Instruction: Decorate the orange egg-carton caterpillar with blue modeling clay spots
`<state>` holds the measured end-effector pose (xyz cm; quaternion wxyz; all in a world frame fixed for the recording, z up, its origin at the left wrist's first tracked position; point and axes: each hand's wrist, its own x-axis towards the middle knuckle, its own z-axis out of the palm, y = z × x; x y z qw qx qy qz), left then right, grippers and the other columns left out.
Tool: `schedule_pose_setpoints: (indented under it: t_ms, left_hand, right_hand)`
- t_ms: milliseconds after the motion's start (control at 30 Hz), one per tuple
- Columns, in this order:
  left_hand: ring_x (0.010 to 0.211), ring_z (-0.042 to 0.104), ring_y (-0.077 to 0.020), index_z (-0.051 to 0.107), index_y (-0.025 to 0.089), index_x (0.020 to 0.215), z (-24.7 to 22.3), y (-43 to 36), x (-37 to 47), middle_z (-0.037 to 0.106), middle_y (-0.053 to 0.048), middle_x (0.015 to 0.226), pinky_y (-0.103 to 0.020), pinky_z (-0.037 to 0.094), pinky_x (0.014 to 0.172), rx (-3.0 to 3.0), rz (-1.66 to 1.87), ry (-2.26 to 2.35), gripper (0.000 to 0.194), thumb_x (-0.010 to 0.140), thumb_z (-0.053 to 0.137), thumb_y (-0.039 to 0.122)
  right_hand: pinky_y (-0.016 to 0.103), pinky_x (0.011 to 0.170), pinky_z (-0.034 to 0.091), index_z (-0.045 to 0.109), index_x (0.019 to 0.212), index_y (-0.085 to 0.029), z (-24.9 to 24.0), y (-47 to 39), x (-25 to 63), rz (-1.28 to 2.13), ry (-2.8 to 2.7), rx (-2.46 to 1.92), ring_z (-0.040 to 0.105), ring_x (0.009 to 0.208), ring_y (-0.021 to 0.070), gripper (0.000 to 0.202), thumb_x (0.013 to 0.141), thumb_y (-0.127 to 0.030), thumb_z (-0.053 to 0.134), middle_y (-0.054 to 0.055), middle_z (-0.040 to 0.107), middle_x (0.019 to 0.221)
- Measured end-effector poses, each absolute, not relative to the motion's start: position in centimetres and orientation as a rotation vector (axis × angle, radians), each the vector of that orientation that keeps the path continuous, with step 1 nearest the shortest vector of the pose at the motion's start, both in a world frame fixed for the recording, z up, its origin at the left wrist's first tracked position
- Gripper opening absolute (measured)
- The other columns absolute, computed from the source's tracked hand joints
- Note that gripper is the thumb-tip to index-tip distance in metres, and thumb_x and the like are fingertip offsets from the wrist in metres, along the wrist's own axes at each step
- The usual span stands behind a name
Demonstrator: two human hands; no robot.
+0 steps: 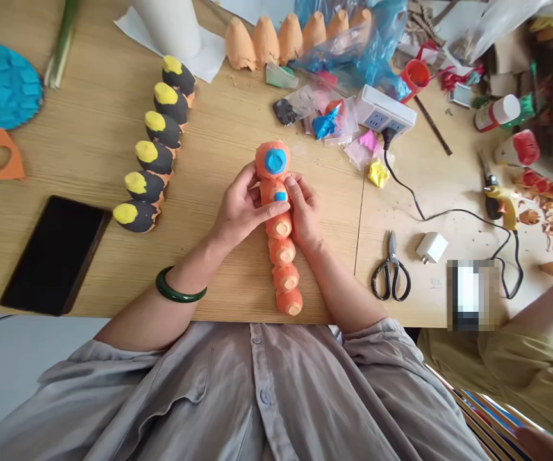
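I'm looking down on the surface (209, 269), and here is the orange strip (283, 251), six rounded bumps in a line, lying from mid-surface down toward the near edge. Its last bump sits just inside that edge. The far bump carries a broad blue disc (275, 161), and the next one a smaller blue patch (280, 196) (the other four show pale, bare tips). My left hand (245, 208) is clamped on the strip from the left, thumb laid across it right by the small patch. My right hand (305, 208) grips from the right, its thumb up against the side near that same patch.

Off to the left, a row of black cups with yellow tips (154, 157) slants down toward the near edge, and a dark phone (57, 253) lies flat between them and that edge. Over on the right, black-handled scissors (391, 269) rest near the near edge, points facing away from it, with a white plug adapter (432, 247) just beside them. Toward the far edge, I see a row of peach cones (266, 41), partly under blue plastic, and a white power strip (386, 110) with a black plug in it.
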<state>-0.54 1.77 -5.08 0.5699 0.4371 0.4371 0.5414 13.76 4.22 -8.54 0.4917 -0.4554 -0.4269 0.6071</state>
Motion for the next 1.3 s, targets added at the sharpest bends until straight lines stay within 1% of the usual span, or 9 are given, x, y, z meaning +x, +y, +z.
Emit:
schedule_pose_setpoints:
  t_ms: [200, 467, 667, 800, 900, 1000, 1133, 1233, 1300]
  left_hand:
    - [0.127, 0.08, -0.0296, 0.068, 0.025, 0.138, -4.8, 0.9, 0.0, 0.079, -0.013, 0.142, -0.039, 0.068, 0.112, 1.057, 1.29, 1.058, 0.083, 0.076, 0.105, 0.067]
    - [0.131, 0.078, -0.032, 0.07, 0.025, 0.126, -4.1, 0.7, 0.0, 0.08, -0.011, 0.134, -0.045, 0.066, 0.115, 1.06, 1.314, 1.063, 0.067, 0.081, 0.1, 0.063]
    - [0.133, 0.077, -0.033, 0.068, 0.026, 0.122, -4.1, 0.6, 0.0, 0.08, -0.009, 0.131, -0.047, 0.067, 0.114, 1.022, 1.292, 1.046, 0.07, 0.078, 0.103, 0.068]
    - [0.13, 0.078, -0.0315, 0.069, 0.026, 0.128, -4.2, 0.5, -0.1, 0.079, -0.008, 0.134, -0.045, 0.067, 0.111, 1.035, 1.291, 0.929, 0.077, 0.073, 0.109, 0.062]
    - [0.13, 0.078, -0.0298, 0.074, 0.025, 0.126, -4.1, 0.4, -0.2, 0.081, -0.007, 0.134, -0.045, 0.065, 0.113, 1.004, 1.327, 0.871, 0.059, 0.083, 0.105, 0.051]
    - [0.128, 0.078, -0.0296, 0.077, 0.025, 0.118, -4.0, 0.4, -0.3, 0.083, -0.006, 0.13, -0.047, 0.064, 0.114, 0.973, 1.335, 0.91, 0.043, 0.089, 0.1, 0.048]
    - [0.132, 0.077, -0.0333, 0.076, 0.026, 0.116, -3.9, 0.6, -0.2, 0.082, -0.007, 0.129, -0.052, 0.062, 0.117, 0.956, 1.282, 0.992, 0.047, 0.086, 0.097, 0.056]
    - [0.137, 0.074, -0.034, 0.073, 0.026, 0.117, -3.8, 0.7, -0.2, 0.081, -0.008, 0.128, -0.05, 0.063, 0.117, 0.928, 1.234, 1.017, 0.051, 0.083, 0.098, 0.056]
    - [0.138, 0.074, -0.0337, 0.072, 0.026, 0.117, -3.8, 0.8, -0.2, 0.08, -0.008, 0.126, -0.048, 0.064, 0.115, 0.906, 1.212, 1.01, 0.057, 0.079, 0.099, 0.058]
  right_hand:
    - [0.053, 0.103, 0.067, 0.069, 0.104, -0.031, -8.0, 3.6, 13.9, 1.465, -1.026, -1.132, 0.074, 0.105, 0.0296, 0.06, 0.086, -0.087, 0.078, 0.006, 0.085, 0.107]
    - [0.047, 0.096, 0.067, 0.069, 0.106, -0.031, -7.6, 3.7, 14.2, 1.578, -1.006, -0.988, 0.075, 0.095, 0.0256, 0.045, 0.092, -0.071, 0.081, 0.004, 0.079, 0.102]
    - [0.048, 0.093, 0.069, 0.066, 0.106, -0.029, -7.5, 3.8, 14.5, 1.567, -1.095, -0.969, 0.078, 0.094, 0.0262, 0.048, 0.098, -0.076, 0.075, 0.004, 0.079, 0.099]
    - [0.049, 0.09, 0.072, 0.066, 0.1, -0.032, -7.3, 4.0, 15.1, 1.6, -1.067, -0.977, 0.077, 0.09, 0.0278, 0.049, 0.094, -0.08, 0.077, 0.003, 0.08, 0.095]
    - [0.05, 0.092, 0.073, 0.069, 0.102, -0.035, -7.1, 4.0, 15.3, 1.609, -1.109, -1.009, 0.079, 0.097, 0.0305, 0.052, 0.089, -0.084, 0.079, 0.003, 0.083, 0.101]
    - [0.05, 0.098, 0.073, 0.072, 0.109, -0.033, -7.0, 4.0, 15.2, 1.586, -1.177, -1.063, 0.082, 0.112, 0.0322, 0.051, 0.1, -0.083, 0.068, 0.005, 0.084, 0.107]
    - [0.048, 0.099, 0.075, 0.076, 0.11, -0.031, -7.2, 3.9, 14.9, 1.483, -1.249, -1.198, 0.084, 0.12, 0.0323, 0.046, 0.11, -0.075, 0.062, 0.006, 0.083, 0.103]
    - [0.047, 0.097, 0.076, 0.078, 0.108, -0.03, -7.3, 3.9, 14.8, 1.432, -1.242, -1.229, 0.085, 0.117, 0.0323, 0.041, 0.111, -0.07, 0.066, 0.006, 0.084, 0.099]
    - [0.047, 0.097, 0.076, 0.077, 0.106, -0.031, -7.3, 3.9, 14.9, 1.462, -1.222, -1.195, 0.085, 0.113, 0.0317, 0.042, 0.108, -0.072, 0.067, 0.006, 0.084, 0.099]
